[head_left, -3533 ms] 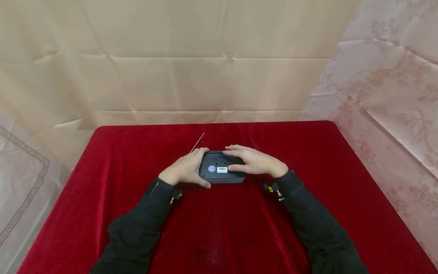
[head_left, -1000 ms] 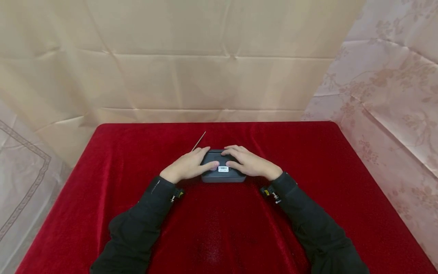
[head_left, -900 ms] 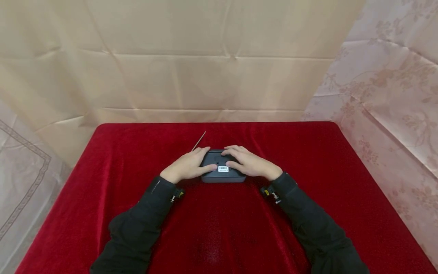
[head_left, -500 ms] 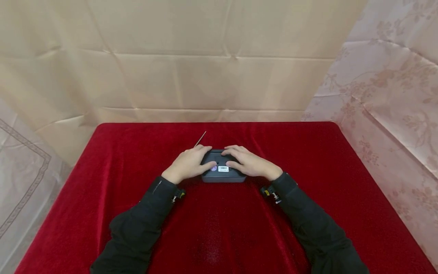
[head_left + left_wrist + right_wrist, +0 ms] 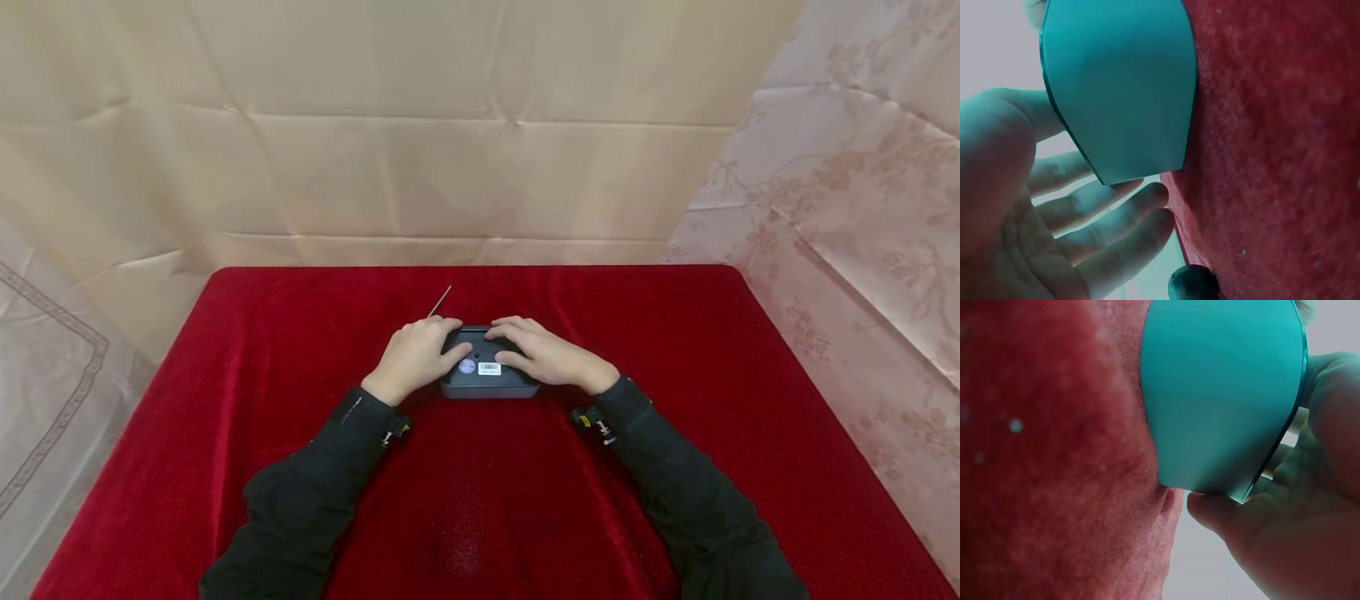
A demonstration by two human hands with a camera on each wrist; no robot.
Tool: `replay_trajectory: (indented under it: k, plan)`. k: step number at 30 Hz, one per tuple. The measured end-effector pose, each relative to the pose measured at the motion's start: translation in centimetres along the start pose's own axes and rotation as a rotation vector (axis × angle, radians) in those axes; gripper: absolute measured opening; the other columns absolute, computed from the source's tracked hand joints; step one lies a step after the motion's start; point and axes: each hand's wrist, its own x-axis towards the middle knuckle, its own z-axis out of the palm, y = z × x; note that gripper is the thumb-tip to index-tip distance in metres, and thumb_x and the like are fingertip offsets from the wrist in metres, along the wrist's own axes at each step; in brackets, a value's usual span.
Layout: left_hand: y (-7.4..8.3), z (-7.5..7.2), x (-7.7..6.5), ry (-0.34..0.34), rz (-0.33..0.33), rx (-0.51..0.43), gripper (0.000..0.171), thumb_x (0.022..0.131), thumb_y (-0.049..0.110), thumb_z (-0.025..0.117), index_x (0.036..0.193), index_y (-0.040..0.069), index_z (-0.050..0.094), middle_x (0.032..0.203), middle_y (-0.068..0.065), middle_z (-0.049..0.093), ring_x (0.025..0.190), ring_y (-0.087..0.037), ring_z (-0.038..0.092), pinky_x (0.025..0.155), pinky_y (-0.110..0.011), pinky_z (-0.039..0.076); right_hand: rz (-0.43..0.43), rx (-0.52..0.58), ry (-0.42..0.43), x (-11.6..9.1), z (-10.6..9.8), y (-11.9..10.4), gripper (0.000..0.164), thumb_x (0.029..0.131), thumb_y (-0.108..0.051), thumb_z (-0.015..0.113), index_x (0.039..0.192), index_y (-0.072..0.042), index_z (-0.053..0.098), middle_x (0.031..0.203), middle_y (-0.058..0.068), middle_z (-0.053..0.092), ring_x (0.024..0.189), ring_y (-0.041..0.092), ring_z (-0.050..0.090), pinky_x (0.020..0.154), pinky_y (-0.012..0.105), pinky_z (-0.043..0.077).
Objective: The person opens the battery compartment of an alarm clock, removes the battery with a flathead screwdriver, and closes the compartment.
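A dark grey, box-shaped device (image 5: 487, 385) with rounded corners lies on the red cloth between both hands. Its upper face carries a white barcode label, a round purple sticker and small dark holes; what kind of device it is cannot be told. My left hand (image 5: 412, 358) holds the left end, thumb on the upper face and fingers about the far left corner. From the right, my right hand (image 5: 558, 357) holds it with the thumb on top and fingers along the far edge. Both wrist views show the device's smooth front wall (image 5: 1122, 87), tinted teal, with fingers partly hidden behind it.
A thin metal rod (image 5: 440, 300) sticks out beyond the left hand, its near part hidden. A round dark knob (image 5: 1193, 282) shows low in the left wrist view. Red velvet cloth (image 5: 480, 500) covers the table; draped fabric (image 5: 450, 183) stands behind and on both sides.
My left thumb has gone from the device's near edge onto its upper face, then slid slightly away from the label. The left hand has shifted a little right and farther away. My right hand stays nearly still.
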Motion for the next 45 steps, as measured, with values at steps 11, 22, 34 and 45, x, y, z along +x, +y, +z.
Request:
replay_trajectory:
  k: [11, 22, 34, 45]
  plan:
    - [0.00, -0.01, -0.03, -0.027, -0.013, -0.006, 0.054, 0.095, 0.038, 0.073, 0.134, 0.002, 0.064, 0.121, -0.015, 0.069, 0.098, -0.026, 0.068, 0.089, -0.043, 0.056, 0.015, 0.006, -0.001, 0.03, 0.11, 0.09, 0.041, 0.102, -0.022, 0.062, 0.141, -0.008, 0.054, 0.152, 0.017, 0.044, 0.137, 0.032, 0.041, 0.110, 0.049, 0.038]
    - [0.11, -0.05, 0.00, -0.055, -0.048, -0.045, 0.054, 0.096, 0.035, 0.072, 0.137, 0.002, 0.061, 0.126, -0.016, 0.067, 0.101, -0.028, 0.067, 0.093, -0.045, 0.054, 0.018, 0.001, -0.007, 0.06, -0.12, -0.29, 0.042, 0.102, -0.021, 0.062, 0.141, -0.007, 0.054, 0.152, 0.018, 0.044, 0.136, 0.032, 0.041, 0.110, 0.048, 0.038]
    - [0.35, 0.16, -0.01, -0.050, -0.070, -0.015, 0.054, 0.096, 0.037, 0.069, 0.137, 0.002, 0.061, 0.124, -0.017, 0.066, 0.095, -0.027, 0.067, 0.089, -0.044, 0.056, 0.010, -0.004, 0.010, 0.16, 0.00, -0.13, 0.041, 0.101, -0.020, 0.064, 0.139, -0.006, 0.055, 0.150, 0.018, 0.046, 0.135, 0.033, 0.042, 0.110, 0.049, 0.039]
    - [0.55, 0.29, -0.13, -0.023, -0.087, 0.001, 0.052, 0.096, 0.038, 0.068, 0.134, 0.004, 0.063, 0.116, -0.016, 0.068, 0.083, -0.024, 0.065, 0.079, -0.041, 0.059, 0.003, 0.006, 0.012, 0.19, -0.01, -0.31, 0.042, 0.100, -0.018, 0.066, 0.139, -0.005, 0.056, 0.149, 0.018, 0.047, 0.134, 0.033, 0.043, 0.110, 0.049, 0.039]
